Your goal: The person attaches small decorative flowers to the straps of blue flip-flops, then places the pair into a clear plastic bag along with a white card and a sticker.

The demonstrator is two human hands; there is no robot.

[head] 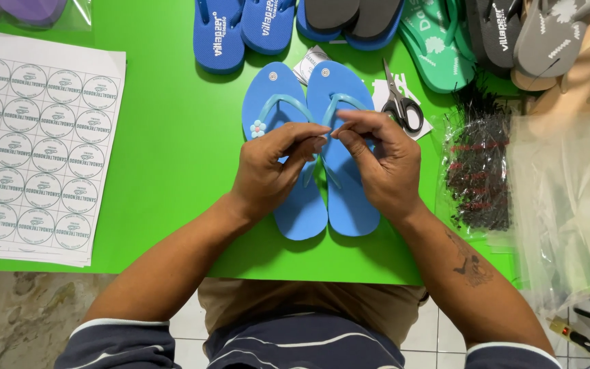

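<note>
Two light blue flip-flops lie side by side on the green table [172,137], toes pointing away from me. The left flip-flop [278,96] has a small flower charm [258,128] on its strap. The right flip-flop [339,85] is plain. My left hand [271,171] and my right hand [384,167] rest over the pair, and their fingertips meet in a pinch where the inner straps come together. Whatever small thing sits between the fingertips is hidden.
Sheets of round stickers [32,137] lie at the left. Black-handled scissors [399,102] sit just right of the pair. A clear bag of black plastic ties [479,164] and loose clear bags [568,198] fill the right side. Blue, green and grey flip-flops [445,48] line the far edge.
</note>
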